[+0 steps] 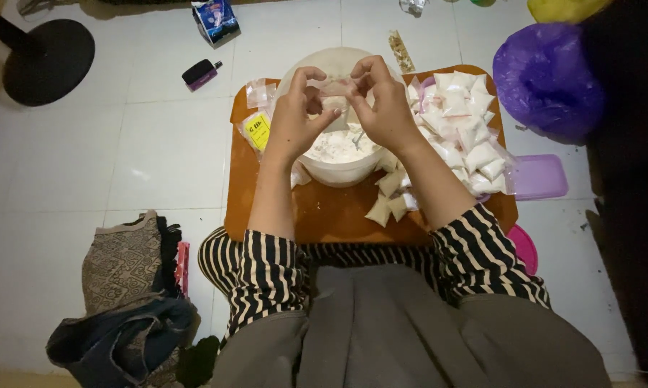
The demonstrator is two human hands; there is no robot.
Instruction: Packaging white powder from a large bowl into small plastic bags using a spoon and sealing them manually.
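At the frame's centre, striped sleeves [266, 266] lead up to the left hand [293, 122] and right hand [386, 108], both pinching one small clear packet [334, 92] between fingertips above a white bowl of powder [338, 154]. The bowl sits on an orange tray [324, 215], filled packets [460, 136] piled to its right, and a purple bag [547, 79] lies at upper right

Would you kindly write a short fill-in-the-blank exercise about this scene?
1. Both hands hold a small clear plastic bag above the white ___ of pale powder.
2. The bowl stands on a ___ wooden board.
3. Filled white packets are piled on the person's ___ side.

Missing words: bowl; brown; right
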